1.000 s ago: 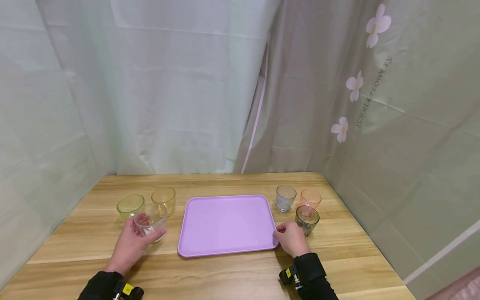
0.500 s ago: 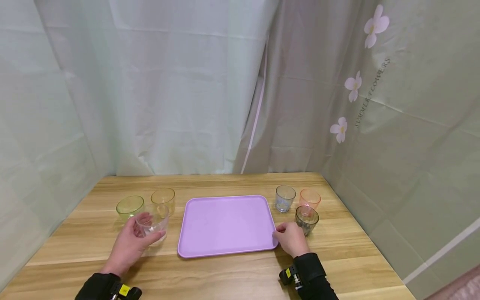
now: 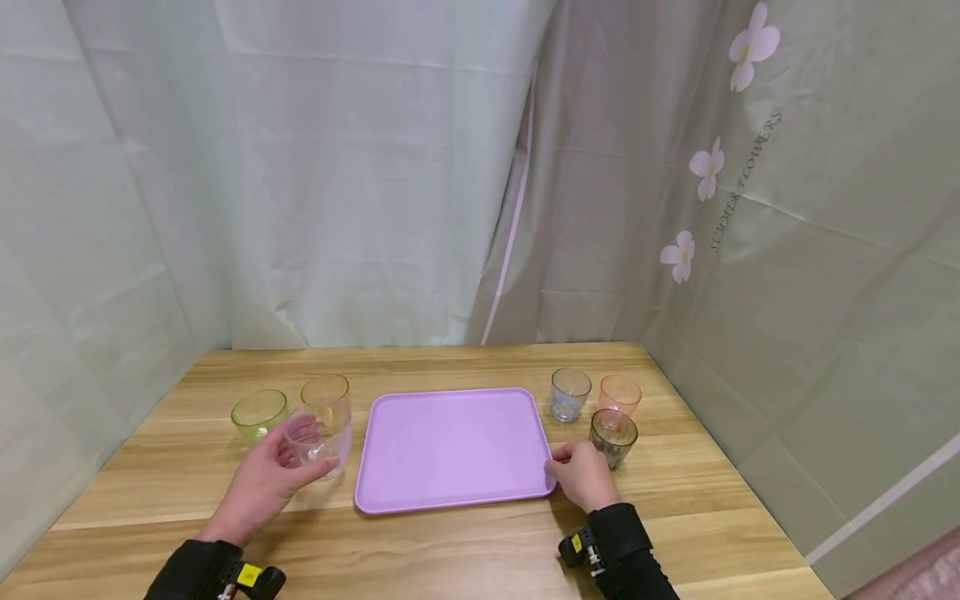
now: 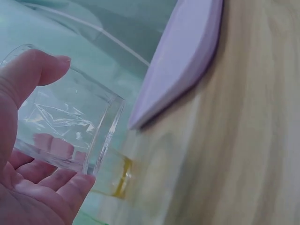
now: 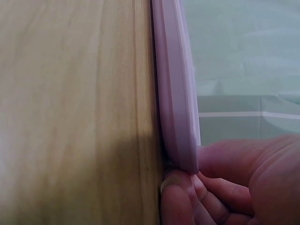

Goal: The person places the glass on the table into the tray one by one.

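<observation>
My left hand (image 3: 268, 479) grips a clear drinking glass (image 3: 324, 446), thumb on the near side and fingers round the far side. In the left wrist view the clear glass (image 4: 70, 117) is held above the wooden table, its thick base toward the tray. A purple tray (image 3: 453, 450) lies flat at the middle of the table. My right hand (image 3: 583, 477) pinches the tray's near right corner; in the right wrist view the thumb (image 5: 225, 159) is on the rim of the tray (image 5: 178, 93) and curled fingers are beneath it.
Behind the left hand stand a green glass (image 3: 258, 417) and a yellow glass (image 3: 327, 390). Right of the tray are a clear bluish glass (image 3: 570, 396), an orange-pink glass (image 3: 621, 394) and a dark grey glass (image 3: 613, 437). Curtains (image 3: 375, 183) hang round the table (image 3: 420, 554).
My left hand has carried the clear glass slightly to the right, toward the tray, and it now overlaps the yellow glass in view. The right hand and tray stay in place.
</observation>
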The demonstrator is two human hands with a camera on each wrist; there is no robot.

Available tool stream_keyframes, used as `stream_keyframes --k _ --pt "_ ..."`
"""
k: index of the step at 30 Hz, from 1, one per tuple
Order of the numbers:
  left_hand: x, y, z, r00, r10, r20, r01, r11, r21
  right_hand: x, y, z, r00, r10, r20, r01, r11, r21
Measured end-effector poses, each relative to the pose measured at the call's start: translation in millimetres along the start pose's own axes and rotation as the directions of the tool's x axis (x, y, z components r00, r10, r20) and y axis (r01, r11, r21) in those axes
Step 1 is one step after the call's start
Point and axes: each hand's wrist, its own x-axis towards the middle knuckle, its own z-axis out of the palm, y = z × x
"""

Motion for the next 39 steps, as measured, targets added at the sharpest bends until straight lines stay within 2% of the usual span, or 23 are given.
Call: stream_keyframes --k 7,12,32,39 --pt "-0.8 17.5 1.0 0.999 0.019 0.03 -0.017 0.997 -0.069 -1.2 -1.5 -0.6 1.0 0.0 0.003 0.0 1.0 0.014" --pt "-0.4 21.1 2.5 0.999 0.015 0.041 -0.01 0.993 -0.116 -1.0 -0.7 -0.3 1.0 -0.012 -0.005 0.013 1.0 0.016" --pt "1.3 31.9 7.6 0.998 0.041 0.043 -0.036 0.994 -0.101 -0.8 -0.5 -0.1 1.0 0.005 0.009 -0.005 1.0 0.022" --pt "3.0 36.9 9.4 0.997 0.054 0.047 -0.047 0.99 -0.132 -0.8 -0.3 -0.8 1.0 0.017 0.015 -0.017 1.0 0.023"
